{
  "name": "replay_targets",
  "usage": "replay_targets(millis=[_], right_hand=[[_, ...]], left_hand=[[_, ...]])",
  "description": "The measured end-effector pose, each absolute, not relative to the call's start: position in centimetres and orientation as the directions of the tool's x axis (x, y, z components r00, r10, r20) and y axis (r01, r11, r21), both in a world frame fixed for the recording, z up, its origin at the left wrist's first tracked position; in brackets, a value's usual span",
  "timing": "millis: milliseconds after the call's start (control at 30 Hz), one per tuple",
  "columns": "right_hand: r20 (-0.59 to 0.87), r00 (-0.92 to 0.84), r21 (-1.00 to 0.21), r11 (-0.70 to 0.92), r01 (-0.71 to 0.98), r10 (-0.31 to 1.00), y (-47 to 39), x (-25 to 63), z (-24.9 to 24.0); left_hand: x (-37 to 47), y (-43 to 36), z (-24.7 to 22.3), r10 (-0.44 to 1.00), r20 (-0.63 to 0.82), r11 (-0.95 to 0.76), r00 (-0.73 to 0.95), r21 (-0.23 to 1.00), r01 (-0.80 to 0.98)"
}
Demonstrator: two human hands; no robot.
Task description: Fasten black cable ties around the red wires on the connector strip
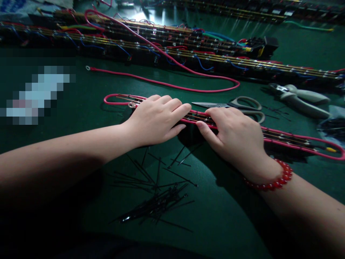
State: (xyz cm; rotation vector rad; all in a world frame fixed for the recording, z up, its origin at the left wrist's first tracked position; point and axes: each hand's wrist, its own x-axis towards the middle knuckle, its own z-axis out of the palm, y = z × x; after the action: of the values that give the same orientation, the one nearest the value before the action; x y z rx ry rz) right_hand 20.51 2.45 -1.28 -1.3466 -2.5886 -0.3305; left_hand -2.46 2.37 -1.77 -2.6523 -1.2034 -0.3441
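A long black wiring assembly [283, 137] with brass-coloured rails lies across the green table in front of me. Red cable [304, 151] runs along both its sides and loops round at each end; black cable ties cross it. My left hand [159, 118] grips its left part, fingers over the top and thumb on the near side. Further right, my right hand [234, 133] holds the same assembly, thumb in front and fingers behind. Beneath both palms the assembly is hidden. A metal ring terminal [131, 105] shows beside my left wrist.
Scissors [242, 105] lie behind my right hand, with cutting pliers [299, 97] to their right. Loose black cable ties [159, 201] are piled in front. A loose red cable [161, 82] curves behind the assembly. Longer wired assemblies [172, 54] line the back.
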Motion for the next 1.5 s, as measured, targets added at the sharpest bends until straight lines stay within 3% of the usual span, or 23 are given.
replay_targets(millis=[800,1500], right_hand=[[0.26,-0.561,0.103,0.555,0.826,0.786,2.46,20.5,-1.12],[0.218,-0.538,0.051,0.541,0.84,0.814,2.4,20.39,-0.96]], left_hand=[[-2.48,2.39,-1.8,0.718,0.289,-0.641,0.634,-0.08,0.763],[-2.64,2.42,-1.74,0.738,0.267,-0.644,0.62,0.001,0.765]])
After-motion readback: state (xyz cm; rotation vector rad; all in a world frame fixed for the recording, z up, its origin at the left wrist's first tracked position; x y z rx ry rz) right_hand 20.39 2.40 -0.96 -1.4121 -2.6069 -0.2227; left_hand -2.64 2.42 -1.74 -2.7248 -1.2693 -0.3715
